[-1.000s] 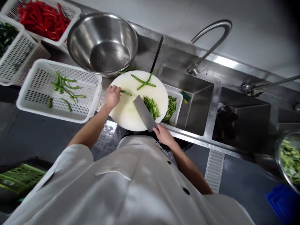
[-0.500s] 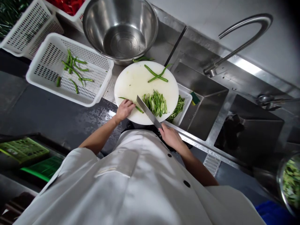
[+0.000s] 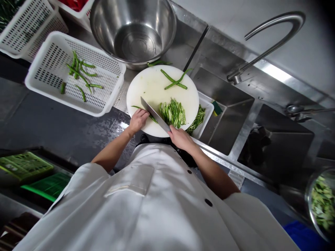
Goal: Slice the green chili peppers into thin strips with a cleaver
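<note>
On a round white cutting board (image 3: 146, 82), my left hand (image 3: 139, 120) presses a long green chili pepper (image 3: 153, 119) down near the board's left edge, fingers curled over it. My right hand (image 3: 181, 137) grips the handle of a cleaver (image 3: 155, 115). The blade slants over the board, close beside my left fingertips and above the pepper; whether its edge touches the pepper I cannot tell. Right of the blade lies a pile of split green chili peppers (image 3: 172, 113). Two whole green chili peppers (image 3: 175, 83) cross each other at the board's far side.
A white perforated basket (image 3: 104, 101) at left holds several green peppers. Behind the board stands a large steel bowl (image 3: 136, 42). A smaller white basket (image 3: 208, 116) of cut peppers sits partly under the board's right side, by a steel sink (image 3: 222, 129) with a curved faucet (image 3: 277, 45).
My right hand has brought the cleaver leftward, from beside the cut pile to over the pepper under my left hand. The left hand stays nearly in place on the board.
</note>
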Tool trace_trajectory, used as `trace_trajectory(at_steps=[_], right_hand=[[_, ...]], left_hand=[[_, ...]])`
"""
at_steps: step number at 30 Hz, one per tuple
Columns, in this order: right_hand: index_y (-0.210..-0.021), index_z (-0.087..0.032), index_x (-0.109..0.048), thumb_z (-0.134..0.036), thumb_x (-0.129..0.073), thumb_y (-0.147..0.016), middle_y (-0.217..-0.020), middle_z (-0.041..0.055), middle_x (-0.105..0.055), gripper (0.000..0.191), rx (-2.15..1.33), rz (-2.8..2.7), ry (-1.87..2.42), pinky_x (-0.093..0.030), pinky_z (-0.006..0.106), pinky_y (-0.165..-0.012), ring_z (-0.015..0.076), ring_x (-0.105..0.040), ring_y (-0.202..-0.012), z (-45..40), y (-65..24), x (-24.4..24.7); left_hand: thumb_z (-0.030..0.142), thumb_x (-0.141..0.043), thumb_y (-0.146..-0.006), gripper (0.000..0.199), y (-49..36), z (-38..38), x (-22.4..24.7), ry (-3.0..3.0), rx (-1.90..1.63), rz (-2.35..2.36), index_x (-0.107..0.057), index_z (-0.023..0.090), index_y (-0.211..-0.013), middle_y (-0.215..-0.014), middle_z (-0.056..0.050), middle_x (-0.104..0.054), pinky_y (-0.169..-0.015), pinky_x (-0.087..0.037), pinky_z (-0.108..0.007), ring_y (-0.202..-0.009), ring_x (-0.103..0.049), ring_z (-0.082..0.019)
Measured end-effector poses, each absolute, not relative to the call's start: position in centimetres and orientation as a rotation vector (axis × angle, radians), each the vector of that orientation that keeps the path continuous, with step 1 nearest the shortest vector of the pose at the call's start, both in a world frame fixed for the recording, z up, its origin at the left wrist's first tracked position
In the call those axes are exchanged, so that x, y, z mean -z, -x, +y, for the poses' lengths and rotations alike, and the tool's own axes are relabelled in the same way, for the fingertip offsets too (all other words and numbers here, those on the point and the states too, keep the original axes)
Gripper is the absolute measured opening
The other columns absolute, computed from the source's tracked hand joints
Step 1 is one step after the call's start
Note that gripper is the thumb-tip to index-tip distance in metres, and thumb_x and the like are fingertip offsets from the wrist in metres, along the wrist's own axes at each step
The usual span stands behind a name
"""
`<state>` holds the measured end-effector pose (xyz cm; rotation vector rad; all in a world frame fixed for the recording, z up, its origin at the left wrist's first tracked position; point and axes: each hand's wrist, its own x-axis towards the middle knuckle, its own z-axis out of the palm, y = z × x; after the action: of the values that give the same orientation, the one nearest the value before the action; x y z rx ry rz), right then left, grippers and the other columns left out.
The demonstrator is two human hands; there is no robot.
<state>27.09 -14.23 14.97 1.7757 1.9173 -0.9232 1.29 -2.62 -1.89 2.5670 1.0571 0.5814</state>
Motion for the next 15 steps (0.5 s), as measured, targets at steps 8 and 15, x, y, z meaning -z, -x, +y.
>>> trace_trajectory(at_steps=[8, 15], right_hand=[[-0.138, -0.015, -0.053, -0.034, -0.036, -0.115, -0.116, 0.0188, -0.075, 0.034, 0.962, 1.963, -1.771, -0.044, 0.032, -0.079, 0.0302, -0.073, -0.106, -13.0, -26.2, -14.4], [-0.133, -0.017, -0.055, -0.037, -0.039, -0.114, -0.109, 0.0165, -0.076, 0.031, 0.985, 1.989, -1.742, -0.042, 0.031, -0.075, 0.0297, -0.073, -0.099, -12.1, -26.3, -14.4]], left_hand=[[0.023, -0.036, -0.108, 0.036, -1.1, -2.8, 2.0, -2.545, -0.572, 1.043, -0.072, 0.021, -0.109, -0.106, -0.013, -0.071, -0.094, -0.054, -0.046, -0.099, -0.061, -0.027], [0.021, -0.035, -0.107, 0.036, -1.1, -3.0, 2.0, -2.570, -0.618, 1.007, -0.071, 0.021, -0.108, -0.106, -0.013, -0.071, -0.092, -0.055, -0.046, -0.098, -0.060, -0.027]])
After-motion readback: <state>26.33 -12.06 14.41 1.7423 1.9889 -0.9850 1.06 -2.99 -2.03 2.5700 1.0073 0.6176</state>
